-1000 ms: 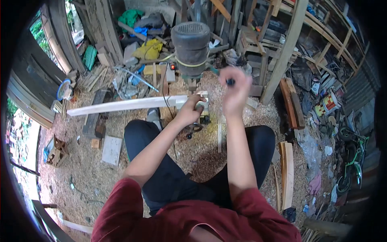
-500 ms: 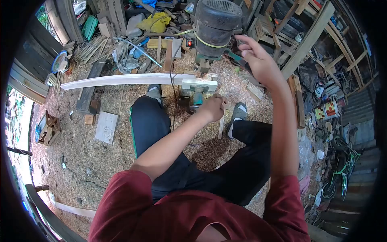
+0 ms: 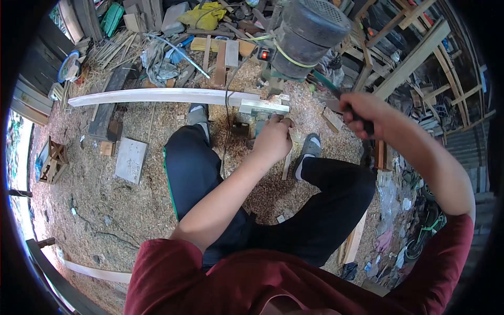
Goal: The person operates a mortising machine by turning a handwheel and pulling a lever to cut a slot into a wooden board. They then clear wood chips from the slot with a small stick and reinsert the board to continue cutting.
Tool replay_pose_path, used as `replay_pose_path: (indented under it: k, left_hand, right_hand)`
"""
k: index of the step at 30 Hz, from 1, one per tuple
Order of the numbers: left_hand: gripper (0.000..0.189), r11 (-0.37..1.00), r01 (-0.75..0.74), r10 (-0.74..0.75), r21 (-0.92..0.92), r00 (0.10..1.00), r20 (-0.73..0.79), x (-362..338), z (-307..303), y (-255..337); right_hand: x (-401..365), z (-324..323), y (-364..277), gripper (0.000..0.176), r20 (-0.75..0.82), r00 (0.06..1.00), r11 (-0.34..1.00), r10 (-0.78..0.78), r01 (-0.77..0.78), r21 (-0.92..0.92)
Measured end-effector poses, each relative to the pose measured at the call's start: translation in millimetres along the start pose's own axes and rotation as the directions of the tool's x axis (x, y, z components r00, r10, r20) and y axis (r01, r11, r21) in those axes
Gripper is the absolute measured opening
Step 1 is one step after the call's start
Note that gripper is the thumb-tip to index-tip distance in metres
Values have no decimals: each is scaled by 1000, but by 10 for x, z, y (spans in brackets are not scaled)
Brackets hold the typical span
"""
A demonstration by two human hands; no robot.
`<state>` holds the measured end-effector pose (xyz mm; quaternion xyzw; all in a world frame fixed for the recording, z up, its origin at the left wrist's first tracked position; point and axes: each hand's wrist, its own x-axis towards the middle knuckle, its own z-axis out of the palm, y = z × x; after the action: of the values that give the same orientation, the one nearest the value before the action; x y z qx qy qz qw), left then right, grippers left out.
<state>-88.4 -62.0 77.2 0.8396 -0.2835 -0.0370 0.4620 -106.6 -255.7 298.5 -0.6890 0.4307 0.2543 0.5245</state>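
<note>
A long pale curved wooden board (image 3: 163,95) lies across the bed of a bench machine with a dark motor housing (image 3: 310,44). Its right end sits by a vise (image 3: 262,111) with a pale wood block along its jaw. My left hand (image 3: 274,140) rests at the near side of this vise, fingers curled; what they close on is hidden. Out to the right, my right hand (image 3: 366,116) is wrapped round the black grip of the machine's green lever (image 3: 326,84). The cutting tool is hard to make out above the board's end.
Wood shavings cover the floor. A loose flat board (image 3: 130,160) and a dark beam (image 3: 107,107) lie at the left. A cable (image 3: 227,113) hangs across the long board. A red lit switch (image 3: 264,54) is on the machine. Timber offcuts (image 3: 333,121) lie right.
My right hand has taken hold of the lever and swung it down to the right. My left hand has moved slightly up against the vise. The view has shifted a little.
</note>
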Motion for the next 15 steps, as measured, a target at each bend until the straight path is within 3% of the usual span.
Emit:
replay_pose_path:
  k: [2, 3, 5, 8, 9, 11, 15]
  left_hand:
    - [33, 999, 39, -39, -4, 999, 5, -22, -46, -49]
    - [34, 998, 66, -66, -2, 998, 8, -9, -90, -78]
    - [34, 997, 77, -77, 10, 997, 20, 30, -126, -165]
    - [34, 995, 94, -94, 16, 995, 27, 55, -134, -200]
    - [34, 995, 98, -99, 14, 995, 22, 49, -149, -210]
    - [32, 995, 95, -95, 9, 995, 30, 36, -160, -245]
    - [27, 994, 77, -76, -71, 997, 22, -48, -259, -202]
  right_hand:
    - [13, 247, 328, 19, -221, 940, 946, -260, 203, -251]
    - [33, 260, 372, 19, -224, 940, 948, -258, 202, -244]
    - [76, 228, 396, 26, -74, 981, 983, -179, 176, -50]
    - [151, 180, 390, 32, -28, 998, 992, -61, 63, 108]
    - [168, 183, 347, 32, -28, 998, 991, -60, 63, 115]
    - [226, 181, 257, 37, -28, 986, 985, 163, -161, 64]
    - [342, 182, 391, 42, -106, 991, 994, 76, -84, -73]
